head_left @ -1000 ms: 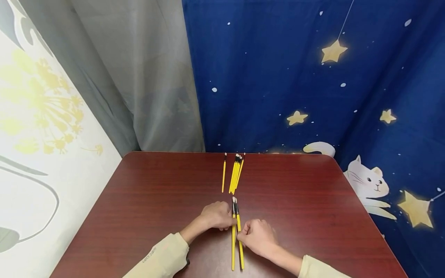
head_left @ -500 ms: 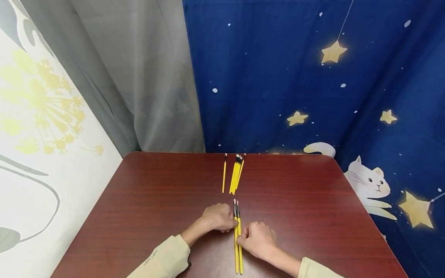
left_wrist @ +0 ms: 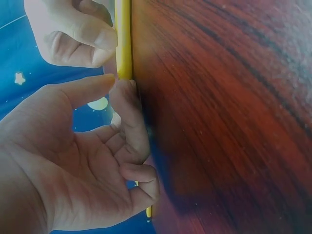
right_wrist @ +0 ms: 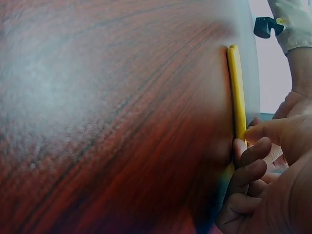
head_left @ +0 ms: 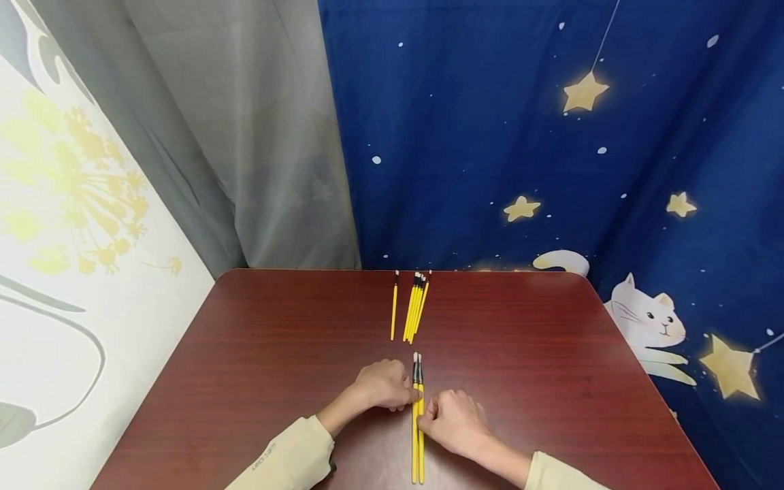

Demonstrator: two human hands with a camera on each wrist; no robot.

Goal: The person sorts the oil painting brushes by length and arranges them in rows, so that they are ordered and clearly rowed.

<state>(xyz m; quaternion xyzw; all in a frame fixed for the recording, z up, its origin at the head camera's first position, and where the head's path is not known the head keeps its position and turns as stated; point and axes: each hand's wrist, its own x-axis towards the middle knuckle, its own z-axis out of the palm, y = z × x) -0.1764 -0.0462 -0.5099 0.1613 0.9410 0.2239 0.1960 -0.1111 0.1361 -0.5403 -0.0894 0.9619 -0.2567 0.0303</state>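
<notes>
Two paintbrushes (head_left: 418, 446) with yellow handles, dark ferrules and pale bristles lie side by side near the table's front, bristles pointing away. My left hand (head_left: 384, 384) pinches them just below the ferrules, from the left. Lower down, my right hand (head_left: 456, 420) pinches the handles from the right. In the left wrist view, thumb and index finger of the left hand (left_wrist: 83, 151) meet at the yellow handle (left_wrist: 125, 44). The right wrist view shows the right hand (right_wrist: 265, 180) with curled fingers at the handles (right_wrist: 237, 92), whose near ends sit almost level.
Farther back on the reddish-brown table (head_left: 294, 327) lies a loose bundle of several yellow paintbrushes (head_left: 415, 309). One single paintbrush (head_left: 395, 313) lies to its left. A blue star-patterned curtain (head_left: 459, 136) and a grey curtain (head_left: 275, 136) hang behind the table.
The two paintbrushes, earlier spread apart at their near ends, have come together and now lie parallel. Both hands have stayed nearly in place. The brushes farther back have not moved.
</notes>
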